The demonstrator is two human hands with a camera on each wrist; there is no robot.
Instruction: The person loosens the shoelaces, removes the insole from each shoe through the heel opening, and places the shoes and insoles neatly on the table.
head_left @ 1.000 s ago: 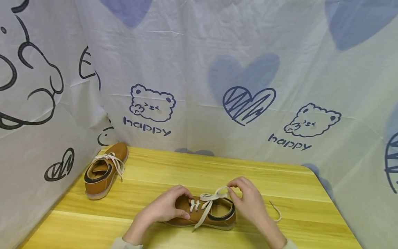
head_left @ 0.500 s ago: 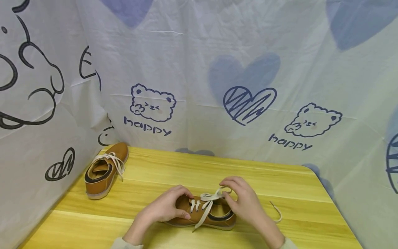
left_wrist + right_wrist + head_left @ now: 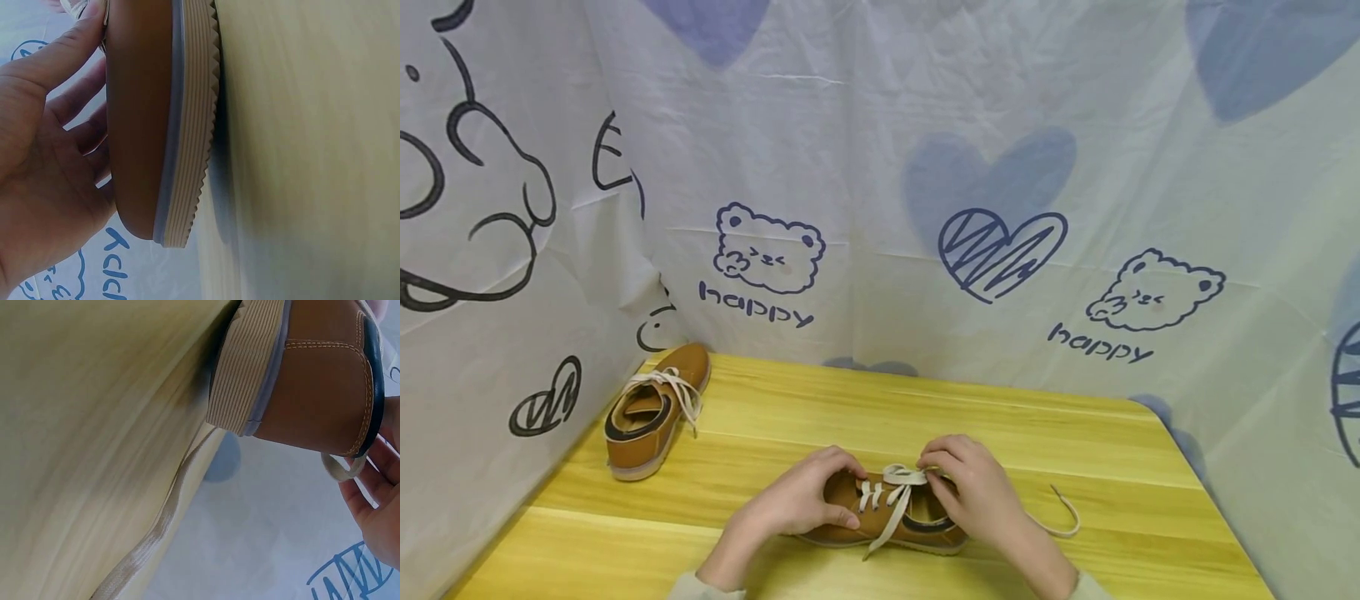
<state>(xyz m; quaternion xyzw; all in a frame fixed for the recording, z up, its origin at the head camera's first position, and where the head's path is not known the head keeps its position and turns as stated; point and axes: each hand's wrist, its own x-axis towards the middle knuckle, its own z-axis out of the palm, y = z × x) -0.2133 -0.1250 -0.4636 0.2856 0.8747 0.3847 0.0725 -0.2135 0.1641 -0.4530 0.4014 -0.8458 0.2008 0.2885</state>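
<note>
A tan low-cut shoe (image 3: 870,527) lies sole down on the table with its toe to the left. My left hand (image 3: 808,497) holds it across the toe, thumb on the near side and fingers over the far side. In the left wrist view, the palm stands beside the shoe's toe (image 3: 140,125). My right hand (image 3: 976,485) pinches the cream shoelace (image 3: 901,475) above the shoe opening, where it forms a loop. The right wrist view has a lace loop (image 3: 340,470) hanging by the fingers behind the heel (image 3: 312,394).
A matching tan shoe (image 3: 638,454) with loose cream laces stands at the back left, by the cloth wall (image 3: 460,350). A long lace end (image 3: 1071,504) trails on the wooden table (image 3: 820,400) to the right. Printed cloth (image 3: 880,317) hangs behind the table.
My right hand has moved left and slightly down toward the knot, drawing the raised lace loop in. The trailing lace end shows more of its length. My left hand has stayed put.
</note>
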